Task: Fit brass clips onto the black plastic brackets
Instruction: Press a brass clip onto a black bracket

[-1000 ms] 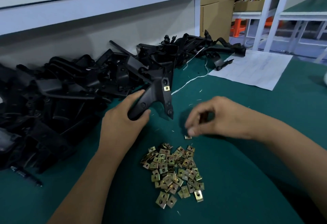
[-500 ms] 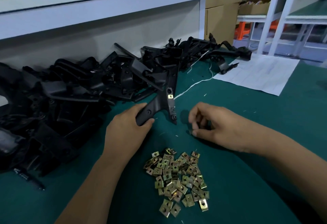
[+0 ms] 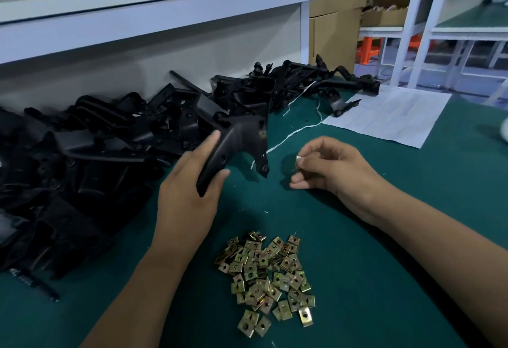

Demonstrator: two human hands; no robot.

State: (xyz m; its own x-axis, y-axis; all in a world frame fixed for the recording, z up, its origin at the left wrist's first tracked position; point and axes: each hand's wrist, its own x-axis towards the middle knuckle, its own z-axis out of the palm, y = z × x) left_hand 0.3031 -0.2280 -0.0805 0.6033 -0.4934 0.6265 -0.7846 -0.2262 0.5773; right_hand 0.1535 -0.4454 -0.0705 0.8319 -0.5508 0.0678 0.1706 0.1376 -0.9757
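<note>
My left hand [image 3: 192, 191] grips a black plastic bracket [image 3: 242, 141] by its long arm, holding it tilted just above the green mat. One brass clip [image 3: 262, 133] sits fitted on the bracket's upper right part. My right hand [image 3: 330, 169] is to the right of the bracket, apart from it, with a small shiny clip [image 3: 299, 158] pinched between thumb and fingertips. A loose heap of brass clips [image 3: 264, 273] lies on the mat nearer to me, between my forearms.
A large pile of black brackets [image 3: 96, 149] runs along the white wall from the left to the back centre. A white string [image 3: 297, 130] and a printed paper sheet [image 3: 390, 114] lie at the back right. A black pen [image 3: 35, 284] lies at the left front.
My right hand has lifted from the clip heap with a clip pinched in its fingers. My left hand has tilted the bracket up and slightly away.
</note>
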